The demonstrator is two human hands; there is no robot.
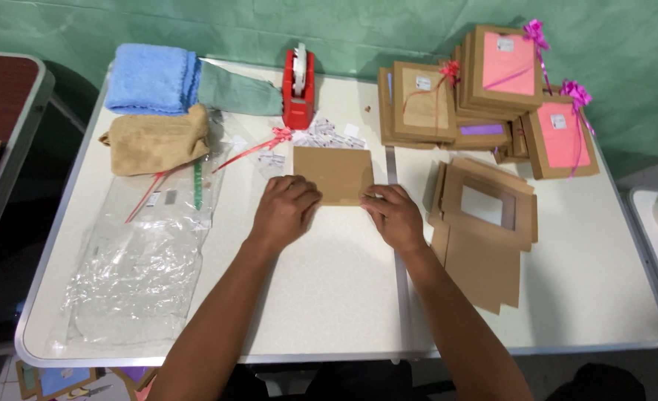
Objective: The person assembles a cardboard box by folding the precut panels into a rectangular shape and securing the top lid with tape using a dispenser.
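Both hands press down on a flat brown cardboard piece [334, 173] lying mid-tabletop, just far of the hands. Left hand [284, 209] rests on its near-left corner, fingers [297, 190] curled and close together, knuckles up, pinning the edge. Right hand [393, 215] sits on the near-right corner, fingers [375, 200] bent narrow, tips on the cardboard edge. White tabletop [329, 289] carries everything. Right of the hands, a loose stack of flat brown window-box blanks [485, 223]. Far right, piled finished gift boxes [492, 89] with pink and purple inserts and ribbon bows. Far centre, a red tape dispenser [298, 93] stands upright, small white stickers [329, 135] scattered near it. Far left, a folded blue towel [151, 78], a green cloth [238, 93] beside it, a tan towel [154, 141] nearer. Clear plastic bags [139, 260] lie at left, a red ribbon [251, 148] across their far end.
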